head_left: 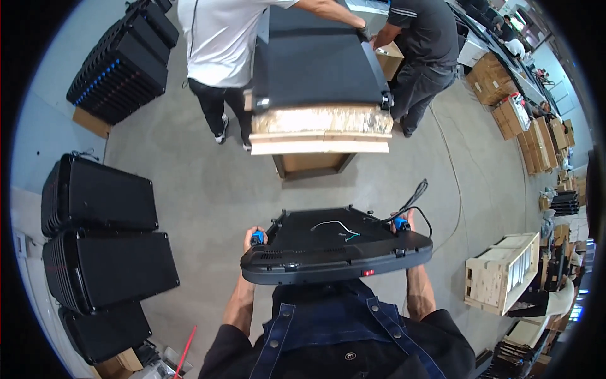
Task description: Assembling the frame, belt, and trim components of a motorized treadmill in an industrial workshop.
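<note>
Grey concrete floor (208,189) lies below me. Black units (107,265) are stacked at left. My left hand (254,239) and right hand (404,222) each close a grip around 1 side of a flat black panel (334,249) held at chest height; 2 people work beyond.

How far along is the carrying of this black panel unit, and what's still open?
Done: stacks of black units stand along the left wall. In hand: the left hand and right hand grip the black panel by its sides, lifted at waist height. Left: it rests on nothing yet; two people handle another unit on the pallet stand.
</note>
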`<act>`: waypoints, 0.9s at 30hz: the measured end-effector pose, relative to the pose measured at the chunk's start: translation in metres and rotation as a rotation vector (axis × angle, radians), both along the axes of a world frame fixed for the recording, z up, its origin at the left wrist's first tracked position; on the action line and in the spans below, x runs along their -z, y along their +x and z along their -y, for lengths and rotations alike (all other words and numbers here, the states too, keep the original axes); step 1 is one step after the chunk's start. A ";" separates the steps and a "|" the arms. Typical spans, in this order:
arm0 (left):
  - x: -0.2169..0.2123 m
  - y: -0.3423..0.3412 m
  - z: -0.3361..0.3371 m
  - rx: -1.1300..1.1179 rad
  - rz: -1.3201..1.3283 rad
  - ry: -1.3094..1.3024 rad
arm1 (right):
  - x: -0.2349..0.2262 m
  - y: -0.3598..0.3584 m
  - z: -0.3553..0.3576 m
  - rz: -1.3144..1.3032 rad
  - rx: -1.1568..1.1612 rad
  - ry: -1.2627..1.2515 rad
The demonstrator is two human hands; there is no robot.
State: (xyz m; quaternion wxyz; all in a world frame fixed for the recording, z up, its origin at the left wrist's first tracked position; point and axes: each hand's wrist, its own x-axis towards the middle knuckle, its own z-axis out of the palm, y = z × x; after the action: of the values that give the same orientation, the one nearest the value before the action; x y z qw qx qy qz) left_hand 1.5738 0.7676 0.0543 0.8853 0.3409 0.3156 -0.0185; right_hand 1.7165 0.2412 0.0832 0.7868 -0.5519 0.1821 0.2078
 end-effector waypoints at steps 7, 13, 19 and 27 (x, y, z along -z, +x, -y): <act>0.002 0.118 -0.022 -0.015 0.056 0.117 | -0.005 0.136 -0.022 -0.088 0.196 0.035; 0.019 0.194 0.005 -0.105 0.179 0.144 | 0.027 0.103 0.026 -0.039 0.430 -0.395; 0.027 0.222 -0.040 -0.019 -0.014 0.253 | 0.061 -0.137 -0.004 -0.252 0.120 -0.465; 0.077 0.227 -0.053 0.364 0.016 0.764 | 0.111 -0.627 -0.147 -0.926 1.016 -0.081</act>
State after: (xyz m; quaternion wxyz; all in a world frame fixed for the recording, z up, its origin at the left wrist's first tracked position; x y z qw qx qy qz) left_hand 1.8006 0.8208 -0.0223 0.6802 0.6948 0.2273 -0.0537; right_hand 1.0900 0.3882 -0.0282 0.6064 -0.2814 0.7434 0.0205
